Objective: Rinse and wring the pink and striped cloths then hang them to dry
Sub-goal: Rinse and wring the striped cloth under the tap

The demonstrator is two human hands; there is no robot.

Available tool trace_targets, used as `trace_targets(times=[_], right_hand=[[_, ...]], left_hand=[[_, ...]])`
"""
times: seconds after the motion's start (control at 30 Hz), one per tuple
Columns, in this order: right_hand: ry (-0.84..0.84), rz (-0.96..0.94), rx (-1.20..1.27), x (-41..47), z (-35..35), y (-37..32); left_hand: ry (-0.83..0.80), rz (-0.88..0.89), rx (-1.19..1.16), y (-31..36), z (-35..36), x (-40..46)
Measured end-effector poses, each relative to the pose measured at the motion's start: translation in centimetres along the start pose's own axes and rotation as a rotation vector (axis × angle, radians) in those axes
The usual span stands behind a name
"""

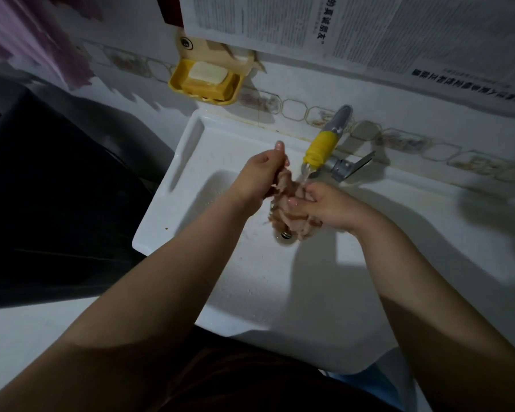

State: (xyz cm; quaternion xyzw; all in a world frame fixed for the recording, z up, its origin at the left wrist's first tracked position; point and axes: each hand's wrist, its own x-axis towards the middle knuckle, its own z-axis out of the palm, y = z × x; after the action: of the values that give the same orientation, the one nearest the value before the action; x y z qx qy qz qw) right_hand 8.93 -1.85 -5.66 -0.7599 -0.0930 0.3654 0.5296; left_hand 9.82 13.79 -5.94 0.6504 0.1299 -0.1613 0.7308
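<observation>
A wet, bunched pink cloth hangs over the drain of the white sink. My left hand grips its upper end, thumb raised. My right hand holds the lower bunch from the right, fingers curled round it. Water runs from the tap's yellow spout onto the cloth between my two hands. I see no striped cloth apart from it.
A grey tap lever sticks out right of the spout. A yellow soap dish with a bar of soap hangs on the tiled wall. Newspaper sheets cover the wall above. A pinkish fabric hangs at the upper left, a dark object below it.
</observation>
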Motion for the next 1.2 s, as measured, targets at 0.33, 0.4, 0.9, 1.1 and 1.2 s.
trace_targets(times=[0.33, 0.4, 0.9, 1.1, 1.2], right_hand=[[0.305, 0.025, -0.011, 0.5, 0.8, -0.2], [0.427, 0.04, 0.147, 0.5, 0.0, -0.2], [0.763, 0.17, -0.193, 1.5, 4.3, -0.5], [0.816, 0.116, -0.27, 1.4, 5.3, -0.7], [0.833, 0.114, -0.335, 1.3, 5.5, -0.8]], left_hand=[[-0.221, -0.154, 0.223, -3.9, -0.5, -0.6], [-0.273, -0.162, 0.256, -5.8, -0.6, -1.3], [0.219, -0.326, -0.077, -3.0, 4.7, -1.1], [0.222, -0.361, -0.208, -3.4, 3.9, 0.0], [0.125, -0.338, -0.29, -3.1, 4.1, -0.8]])
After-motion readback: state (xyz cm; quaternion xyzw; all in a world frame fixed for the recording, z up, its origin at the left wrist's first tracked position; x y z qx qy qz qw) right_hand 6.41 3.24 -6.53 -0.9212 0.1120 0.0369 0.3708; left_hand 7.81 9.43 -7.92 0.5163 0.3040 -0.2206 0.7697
